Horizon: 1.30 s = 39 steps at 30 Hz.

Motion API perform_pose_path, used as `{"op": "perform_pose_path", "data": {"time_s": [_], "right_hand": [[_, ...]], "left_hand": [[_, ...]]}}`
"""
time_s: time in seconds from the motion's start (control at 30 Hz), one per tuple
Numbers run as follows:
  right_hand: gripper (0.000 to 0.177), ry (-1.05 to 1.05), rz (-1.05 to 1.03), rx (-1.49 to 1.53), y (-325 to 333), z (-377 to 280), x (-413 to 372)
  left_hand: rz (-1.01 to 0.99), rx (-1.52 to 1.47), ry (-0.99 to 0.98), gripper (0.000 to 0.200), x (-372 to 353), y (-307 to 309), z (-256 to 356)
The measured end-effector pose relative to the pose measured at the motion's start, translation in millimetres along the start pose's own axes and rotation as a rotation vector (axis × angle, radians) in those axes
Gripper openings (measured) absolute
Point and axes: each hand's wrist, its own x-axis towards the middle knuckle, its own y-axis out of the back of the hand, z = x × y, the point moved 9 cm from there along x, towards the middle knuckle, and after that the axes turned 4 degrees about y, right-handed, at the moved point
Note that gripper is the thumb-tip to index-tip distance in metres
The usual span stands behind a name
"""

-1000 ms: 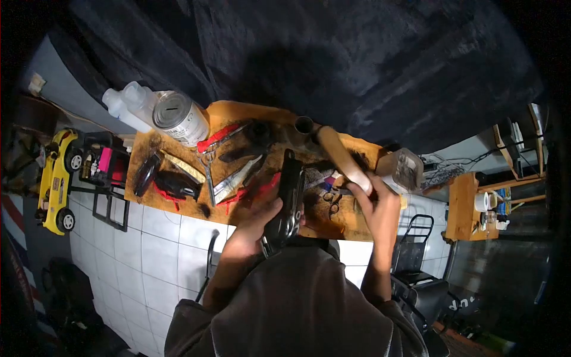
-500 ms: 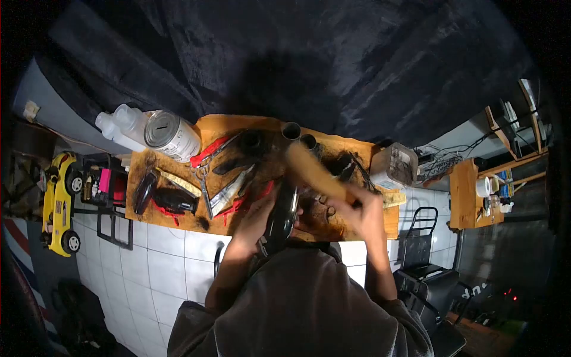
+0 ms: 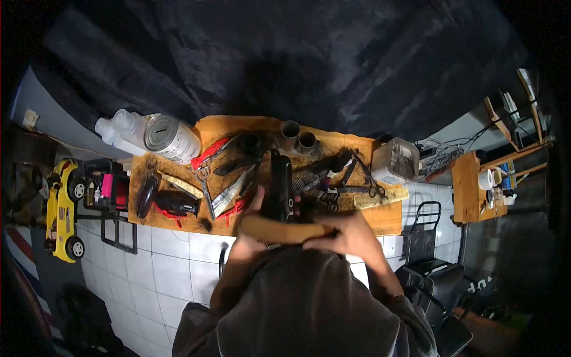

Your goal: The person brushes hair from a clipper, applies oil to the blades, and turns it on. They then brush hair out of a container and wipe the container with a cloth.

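My left hand (image 3: 257, 205) grips a black hair clipper (image 3: 278, 185), which points up over the wooden shelf (image 3: 380, 219). My right hand (image 3: 348, 233) holds a tan wooden brush handle (image 3: 279, 229) that lies level across the lower end of the clipper, just in front of my chest. The brush's bristle end is hidden behind my hand.
The shelf carries scissors (image 3: 209, 178), combs (image 3: 314, 175), a second black clipper (image 3: 176, 202), two metal cups (image 3: 297, 138), a tin can (image 3: 169, 137), white bottles (image 3: 119, 131) and a clear box (image 3: 397, 160). A yellow toy car (image 3: 59, 208) stands at the left, a black chair (image 3: 434, 285) at lower right.
My right hand has swung the wooden brush from pointing up over the shelf down to a level position in front of the clipper. The clipper stayed in my left hand.
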Motion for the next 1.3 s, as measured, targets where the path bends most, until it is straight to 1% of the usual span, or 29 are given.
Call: {"op": "perform_pose_path", "data": {"time_s": [0.07,0.13,0.17,0.23,0.27,0.33,0.37,0.47,0.5,0.53,0.57,0.6,0.67,0.7,0.73,0.8,0.87,0.9,1.0,1.03,1.07,1.1,1.13,1.17,1.23,1.27,1.3], "right_hand": [[0.043,-0.125,0.104,0.131,13,33,9],[0.042,-0.146,0.395,0.158,44,42,16],[0.033,-0.254,0.423,-0.084,54,52,16],[0.031,-0.225,0.526,-0.030,62,52,19],[0.030,-0.209,0.577,-0.005,66,51,18],[0.039,-0.220,0.459,0.042,52,50,14],[0.047,-0.270,0.259,0.067,37,51,11],[0.044,0.167,0.101,-0.046,3,3,-5],[0.047,0.259,0.150,0.035,5,-16,-4],[0.050,0.352,0.200,0.114,9,-34,-4],[0.053,0.285,0.151,0.014,2,-32,-8],[0.053,0.158,0.096,0.003,-3,-19,-6],[0.053,-0.096,-0.019,-0.016,-10,11,-5],[0.051,-0.112,0.127,0.001,0,23,-4],[0.051,0.057,0.293,-0.086,16,15,4],[0.042,-0.217,0.476,-0.064,41,49,6],[0.040,-0.303,0.569,-0.215,58,59,7],[0.038,-0.305,0.540,-0.194,61,59,7],[0.042,-0.127,0.487,0.070,50,36,-4],[0.043,-0.134,0.350,0.013,36,28,-7],[0.048,-0.134,0.205,0.009,21,13,-9],[0.050,0.005,0.208,0.007,13,-6,-10],[0.052,0.140,0.213,0.003,8,-21,-11],[0.052,0.169,0.228,-0.003,6,-25,-10],[0.053,0.227,0.260,-0.016,1,-28,-8],[0.053,0.158,0.274,-0.004,-2,-15,-10],[0.052,0.093,0.289,0.007,-6,3,-12]], "left_hand": [[0.211,0.365,-0.119,0.067,-15,8,6],[-0.111,0.202,-0.034,0.060,-14,-35,-3],[-0.106,0.267,-0.071,0.058,-15,-35,-3],[-0.093,0.403,-0.148,0.052,-18,-37,-5],[-0.035,0.358,-0.115,0.051,-17,-32,-5],[0.080,0.256,-0.052,0.048,-13,-24,-6],[0.092,0.177,-0.060,0.044,-10,-27,-6],[0.222,0.034,0.046,0.048,-8,-4,-9],[0.068,0.042,0.008,0.049,-8,-27,-7],[0.198,0.160,-0.083,0.046,-15,-26,2],[0.155,0.182,-0.074,0.048,-10,-20,2],[0.112,0.203,-0.066,0.049,-5,-17,2],[0.292,0.294,-0.114,0.050,-6,6,5],[0.381,0.337,-0.140,0.051,-9,13,7],[0.241,0.281,-0.088,0.056,-15,-20,0],[-0.021,0.043,0.055,0.061,-4,-28,-12],[-0.140,0.009,0.047,0.059,-4,-38,-13],[-0.199,-0.006,0.044,0.058,-6,-44,-11],[0.047,0.154,-0.119,0.053,0,-13,7],[0.240,0.333,-0.201,0.050,-6,-5,18],[0.315,0.260,-0.182,0.052,-3,-3,19],[0.391,0.184,-0.168,0.053,0,0,20],[0.143,0.253,-0.178,0.062,9,-15,21],[0.153,0.327,-0.168,0.066,6,-16,20],[0.150,0.360,-0.245,0.066,9,-8,23],[0.147,0.376,-0.287,0.067,10,-6,24],[0.201,0.310,-0.293,0.047,7,-11,23]]}}
